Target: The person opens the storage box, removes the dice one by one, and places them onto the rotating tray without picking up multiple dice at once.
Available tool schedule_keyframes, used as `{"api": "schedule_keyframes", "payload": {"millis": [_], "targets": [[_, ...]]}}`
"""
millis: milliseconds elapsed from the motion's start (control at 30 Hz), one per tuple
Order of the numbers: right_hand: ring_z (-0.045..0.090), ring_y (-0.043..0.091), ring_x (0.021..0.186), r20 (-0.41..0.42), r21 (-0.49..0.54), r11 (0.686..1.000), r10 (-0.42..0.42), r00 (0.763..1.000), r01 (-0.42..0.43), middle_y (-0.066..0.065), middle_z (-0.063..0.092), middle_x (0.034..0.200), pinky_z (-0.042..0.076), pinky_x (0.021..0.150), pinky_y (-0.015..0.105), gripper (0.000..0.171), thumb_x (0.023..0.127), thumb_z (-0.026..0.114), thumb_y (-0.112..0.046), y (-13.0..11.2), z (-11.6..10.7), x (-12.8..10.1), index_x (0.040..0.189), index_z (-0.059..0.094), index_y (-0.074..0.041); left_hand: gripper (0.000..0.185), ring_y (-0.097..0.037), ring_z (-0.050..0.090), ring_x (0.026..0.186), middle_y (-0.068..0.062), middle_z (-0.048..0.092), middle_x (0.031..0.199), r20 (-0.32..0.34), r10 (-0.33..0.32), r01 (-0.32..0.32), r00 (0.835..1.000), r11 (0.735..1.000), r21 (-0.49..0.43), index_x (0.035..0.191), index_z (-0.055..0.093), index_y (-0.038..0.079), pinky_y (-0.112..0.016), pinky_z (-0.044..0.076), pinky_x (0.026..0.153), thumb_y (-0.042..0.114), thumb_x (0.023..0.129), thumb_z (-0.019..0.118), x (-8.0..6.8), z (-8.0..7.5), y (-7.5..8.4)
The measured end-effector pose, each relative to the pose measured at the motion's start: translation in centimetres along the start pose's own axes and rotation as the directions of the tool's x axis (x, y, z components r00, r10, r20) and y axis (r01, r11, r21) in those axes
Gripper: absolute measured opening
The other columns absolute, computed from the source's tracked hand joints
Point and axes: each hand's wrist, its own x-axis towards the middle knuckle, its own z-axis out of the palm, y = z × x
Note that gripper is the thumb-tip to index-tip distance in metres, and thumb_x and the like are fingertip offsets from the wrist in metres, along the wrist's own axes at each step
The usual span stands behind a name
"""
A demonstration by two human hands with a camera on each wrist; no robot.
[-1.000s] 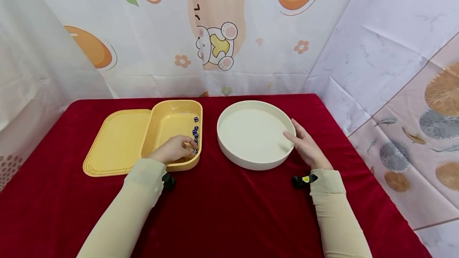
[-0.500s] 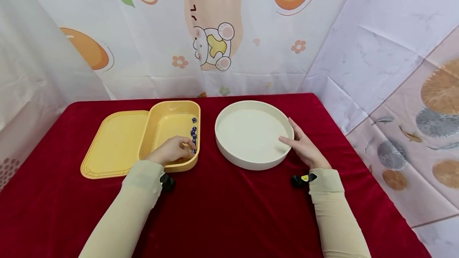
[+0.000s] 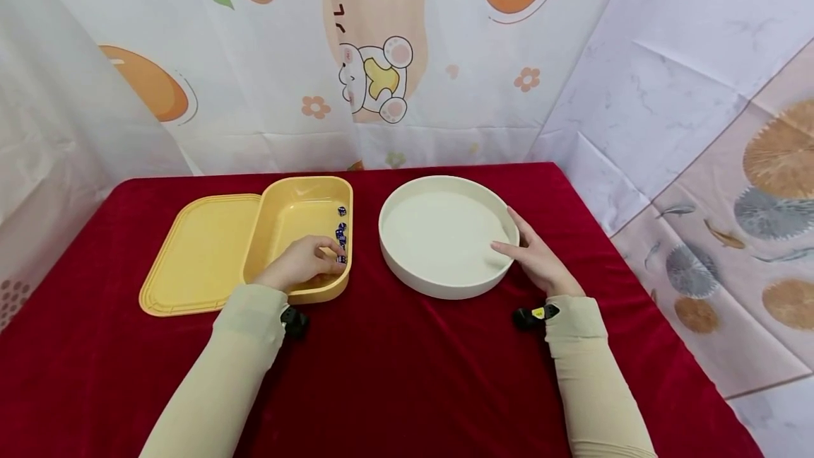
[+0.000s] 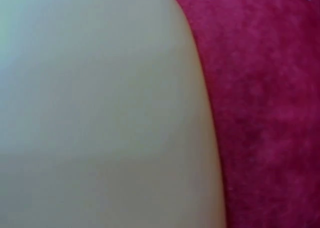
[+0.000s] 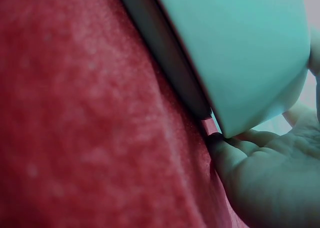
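A deep yellow box (image 3: 299, 210) sits left of centre on the red cloth, its flat yellow lid (image 3: 197, 253) lying beside it on the left. Several small dark dice (image 3: 341, 228) lie along the box's right inner wall. My left hand (image 3: 333, 249) is inside the box at its near right corner, fingers curled and pinching a die there. My right hand (image 3: 514, 237) rests with straight fingers against the right rim of the round white tray (image 3: 407, 278), thumb over the edge. The right wrist view shows the tray wall (image 5: 240, 53) with my right hand (image 5: 265, 183) under its edge.
Red cloth (image 3: 407, 373) covers the table; the left wrist view shows only it (image 4: 270, 113) and the box's yellow outer wall (image 4: 100, 113). Patterned curtains hang close behind and on both sides. The table's right edge runs just beyond the tray.
Both hands stay where they were. My left fingers shifted slightly among the dice, and my right thumb slid a little further over the tray rim. The head view drifted slightly.
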Motion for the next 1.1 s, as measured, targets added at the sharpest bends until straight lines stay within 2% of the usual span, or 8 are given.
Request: {"api": "schedule_keyframes", "payload": {"millis": [200, 367, 500, 633, 900, 1100], "targets": [[0.008, 0.020, 0.153, -0.009, 0.000, 1.000, 0.009, 1.000, -0.009, 0.002, 0.002, 0.168, 0.019, 0.122, 0.043, 0.093, 0.095, 0.065, -0.015, -0.1, 0.2, -0.1, 0.160, -0.001, -0.025, 0.029, -0.022, 0.065, 0.081, -0.013, 0.072, 0.095, -0.082, -0.018, 0.014, 0.996, 0.999, -0.041, 0.115, 0.065, 0.004, -0.032, 0.053, 0.070, 0.020, 0.092, 0.071, -0.3, -0.6, 0.5], [0.011, 0.021, 0.153, -0.012, -0.001, 1.000, -0.001, 1.000, 0.001, 0.002, 0.004, 0.168, 0.031, 0.115, 0.026, 0.093, 0.095, 0.065, -0.014, 0.0, 0.3, -0.1, 0.161, 0.000, -0.024, 0.033, -0.025, 0.065, 0.093, -0.016, 0.071, 0.105, -0.149, 0.017, -0.011, 0.989, 0.999, 0.042, 0.121, 0.064, 0.007, -0.033, 0.050, 0.080, 0.026, 0.093, 0.069, -0.8, -1.3, 1.4], [0.013, 0.024, 0.153, -0.018, 0.007, 1.000, -0.007, 1.000, 0.007, 0.005, 0.005, 0.168, 0.037, 0.104, 0.015, 0.093, 0.095, 0.066, -0.014, 0.0, 0.4, -0.1, 0.161, 0.001, -0.023, 0.035, -0.025, 0.063, 0.090, -0.015, 0.070, 0.102, -0.196, 0.066, -0.048, 0.978, 0.995, 0.091, 0.121, 0.065, 0.006, -0.031, 0.048, 0.077, 0.028, 0.094, 0.069, -0.8, -1.7, 2.0], [0.014, 0.023, 0.153, -0.026, 0.004, 1.000, 0.000, 1.000, 0.001, 0.005, 0.006, 0.167, 0.038, 0.105, 0.016, 0.094, 0.094, 0.067, -0.014, -0.1, 0.5, 0.0, 0.161, 0.001, -0.023, 0.036, -0.023, 0.063, 0.091, -0.013, 0.069, 0.101, -0.238, 0.072, -0.053, 0.969, 0.995, 0.083, 0.119, 0.065, 0.007, -0.029, 0.048, 0.077, 0.031, 0.093, 0.069, -0.7, -1.6, 2.5], [0.014, 0.021, 0.152, -0.032, -0.006, 1.000, 0.002, 0.999, -0.002, 0.002, 0.006, 0.168, 0.035, 0.110, 0.020, 0.093, 0.095, 0.066, -0.016, 0.0, 0.5, 0.0, 0.161, 0.000, -0.024, 0.035, -0.029, 0.062, 0.103, -0.019, 0.069, 0.112, -0.301, 0.103, -0.096, 0.948, 0.995, 0.038, 0.122, 0.060, 0.006, -0.037, 0.048, 0.087, 0.029, 0.095, 0.066, -0.6, -1.2, 4.0], [0.015, 0.020, 0.152, -0.039, 0.009, 1.000, -0.001, 0.999, 0.001, 0.002, 0.007, 0.167, 0.034, 0.110, 0.020, 0.094, 0.095, 0.066, -0.016, -0.1, 0.6, 0.0, 0.161, 0.000, -0.024, 0.036, -0.025, 0.062, 0.100, -0.017, 0.070, 0.113, -0.327, 0.111, -0.125, 0.938, 0.992, -0.021, 0.121, 0.059, 0.007, -0.031, 0.047, 0.083, 0.030, 0.094, 0.067, -0.4, -0.7, 5.5]]}}
